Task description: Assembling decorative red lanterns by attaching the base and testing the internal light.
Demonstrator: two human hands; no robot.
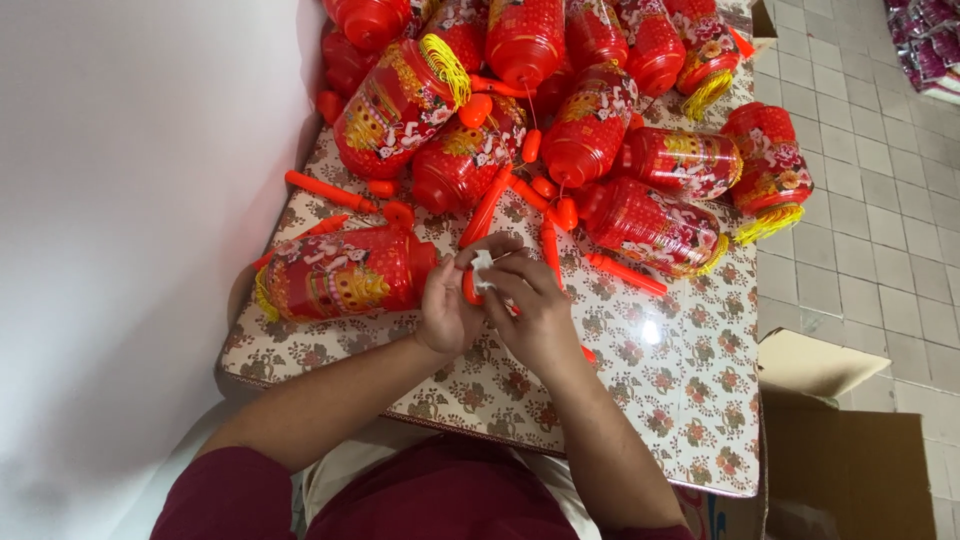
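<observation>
My left hand [449,305] and my right hand [532,305] meet over a table covered in a floral cloth [660,390]. Together they grip a small orange stick-shaped handle [467,288] with a small white piece [482,271] pinched at its top by the fingertips. Just left of my left hand a red lantern with yellow tassels [340,275] lies on its side. Much of the handle is hidden behind my fingers.
Several more red lanterns [590,120] are piled at the far end of the table, with loose orange sticks [625,272] scattered among them. A white wall [130,200] runs along the left. An open cardboard box [840,440] stands on the tiled floor at right.
</observation>
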